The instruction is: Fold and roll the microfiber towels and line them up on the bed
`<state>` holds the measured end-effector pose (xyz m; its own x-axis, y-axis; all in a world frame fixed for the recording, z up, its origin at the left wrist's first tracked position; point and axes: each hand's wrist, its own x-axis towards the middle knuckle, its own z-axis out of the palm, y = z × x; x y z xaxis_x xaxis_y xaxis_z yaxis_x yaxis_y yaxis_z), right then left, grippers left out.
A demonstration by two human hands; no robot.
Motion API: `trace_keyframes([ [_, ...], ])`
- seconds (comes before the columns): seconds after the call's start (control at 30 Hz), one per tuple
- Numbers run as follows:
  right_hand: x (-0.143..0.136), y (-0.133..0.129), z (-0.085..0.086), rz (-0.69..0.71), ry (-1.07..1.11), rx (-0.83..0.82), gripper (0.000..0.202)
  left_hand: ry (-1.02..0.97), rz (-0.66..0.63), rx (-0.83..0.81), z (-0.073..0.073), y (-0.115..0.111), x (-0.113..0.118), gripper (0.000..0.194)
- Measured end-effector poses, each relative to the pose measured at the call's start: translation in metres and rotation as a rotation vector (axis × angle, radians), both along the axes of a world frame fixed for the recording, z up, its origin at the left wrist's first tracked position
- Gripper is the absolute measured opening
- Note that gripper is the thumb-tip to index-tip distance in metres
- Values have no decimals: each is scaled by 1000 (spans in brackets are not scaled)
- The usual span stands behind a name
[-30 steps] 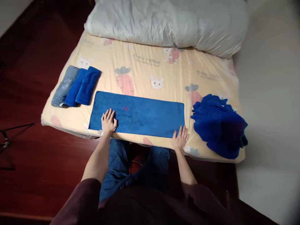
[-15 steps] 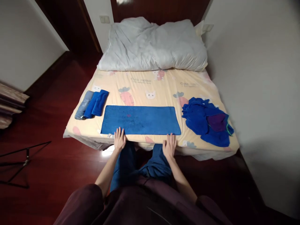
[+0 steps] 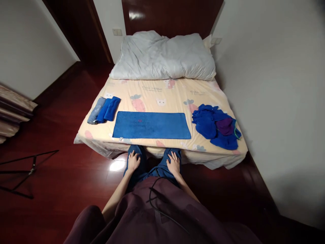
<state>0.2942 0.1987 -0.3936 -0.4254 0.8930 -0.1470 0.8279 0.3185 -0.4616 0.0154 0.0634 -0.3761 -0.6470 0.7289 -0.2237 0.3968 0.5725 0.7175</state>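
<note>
My left hand (image 3: 133, 161) rests on my left thigh with its fingers apart, holding nothing. On my other thigh lies my right hand (image 3: 173, 163), fingers spread and also holding nothing. Beyond both hands, a blue towel (image 3: 152, 125) is laid flat near the front edge of the bed (image 3: 162, 101). To its left are rolled or folded cloths, a grey one (image 3: 96, 110) and two blue ones (image 3: 112, 109) side by side. A crumpled heap of blue cloths (image 3: 207, 125) sits to its right, with a purple cloth (image 3: 224, 126) on top.
A bulky pale quilt (image 3: 165, 57) lies across the head of the bed. Black tripod legs (image 3: 31, 171) stand on the floor at the left, below a striped curtain (image 3: 15, 113). A wall (image 3: 274, 101) rises at the right.
Both hands have drawn back from the towel's front edge onto my thighs. The view has shifted, so the bed appears slightly smaller. The towel still lies flat.
</note>
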Motion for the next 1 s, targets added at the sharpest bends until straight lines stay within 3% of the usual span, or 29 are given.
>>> trace_keyframes([
  [0.17, 3, -4, -5, -5, 28, 34, 47, -680, 274, 233, 20, 35, 29, 7],
  [0.47, 4, -2, -2, -31, 81, 40, 46, -1173, 374, 381, 38, 126, 51, 15],
  [0.7, 8, -2, -1, -31, 116, 39, 45, -1340, 540, 500, 41, 155, 57, 19],
  [1.0, 12, 1, -3, -34, 147, 51, 43, -1378, 605, 638, 35, 178, 62, 25],
])
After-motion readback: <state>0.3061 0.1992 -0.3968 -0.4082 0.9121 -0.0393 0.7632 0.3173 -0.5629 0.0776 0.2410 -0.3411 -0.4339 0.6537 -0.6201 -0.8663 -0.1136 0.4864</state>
